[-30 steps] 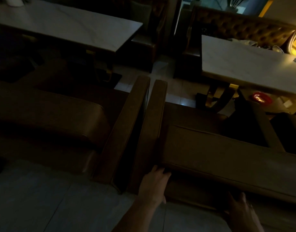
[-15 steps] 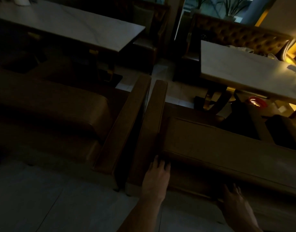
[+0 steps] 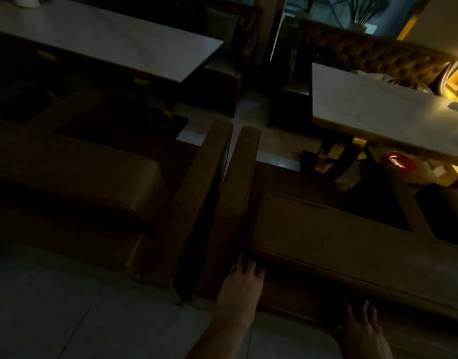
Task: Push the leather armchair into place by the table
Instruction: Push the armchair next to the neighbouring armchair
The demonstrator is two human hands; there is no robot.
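Fingers of the left hand are laid flat and slightly spread against the armchair back; those of the right hand are likewise spread on its lower rear edge. Nothing is gripped. Since a second ago the armchair has been moved forward toward the surface, its armrest kept just beside the neighbouring chair. Placement is judged nearly complete; continued even pressure is advised.

Narrow gap between 2 armchairs
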